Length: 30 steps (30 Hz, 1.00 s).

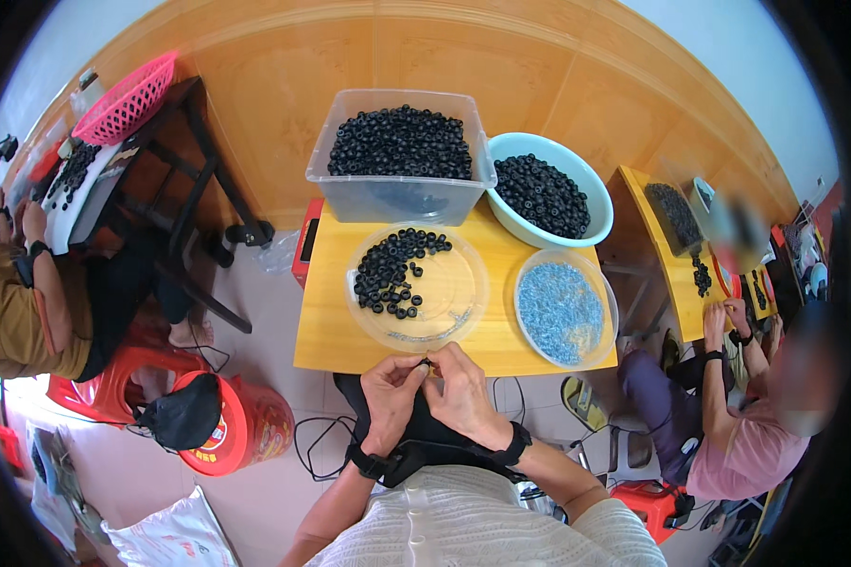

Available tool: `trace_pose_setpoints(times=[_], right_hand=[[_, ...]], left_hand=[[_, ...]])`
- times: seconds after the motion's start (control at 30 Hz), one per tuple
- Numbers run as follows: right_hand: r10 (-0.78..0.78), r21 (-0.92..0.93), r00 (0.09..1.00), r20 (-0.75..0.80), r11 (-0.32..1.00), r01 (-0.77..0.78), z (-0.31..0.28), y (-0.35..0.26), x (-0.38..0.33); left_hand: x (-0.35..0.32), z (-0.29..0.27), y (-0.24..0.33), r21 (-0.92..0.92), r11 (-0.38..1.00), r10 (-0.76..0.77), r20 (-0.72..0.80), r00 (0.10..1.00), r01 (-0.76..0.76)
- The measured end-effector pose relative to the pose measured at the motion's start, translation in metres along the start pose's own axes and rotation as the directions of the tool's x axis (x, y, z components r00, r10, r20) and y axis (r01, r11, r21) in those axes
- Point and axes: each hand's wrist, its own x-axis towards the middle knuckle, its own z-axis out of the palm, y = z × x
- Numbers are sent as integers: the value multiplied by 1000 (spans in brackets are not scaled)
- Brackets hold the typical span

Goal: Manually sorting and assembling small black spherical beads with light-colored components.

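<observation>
At the table's near edge, my left hand point(392, 402) and my right hand point(464, 395) meet, fingers pinched together around a small black part point(425, 364). The fingertips cover most of it. Just beyond them lies a shallow round clear tray point(473, 293). Black round parts with a hole in the middle point(388, 274) fill its left side, and a few small shiny pieces point(435, 333) lie along its near edge. To the right of it, a round clear tub point(612, 326) holds many small silvery-blue pieces point(558, 304).
Behind the tray stand a clear plastic box point(388, 200) and a light-blue basin point(596, 180), both full of black parts. A yellow wooden table point(326, 321) bears all these. People sit at tables on both sides. A red bucket point(260, 425) and cables are on the floor.
</observation>
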Motion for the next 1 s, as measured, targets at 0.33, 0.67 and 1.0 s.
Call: trace_pose_setpoints(times=[0.33,0.67,1.0], right_hand=[[-129,-57,990,-53,990,126,-1,21,-6],[-104,-131,977,188,983,130,-17,29,-33],[16,-158,987,161,987,10,-84,53,21]], left_hand=[[-3,4,2,-53,974,-215,75,974,219],[-23,0,-11,232,935,-327,283,902,266],[-34,7,1,301,899,-428,446,786,318]])
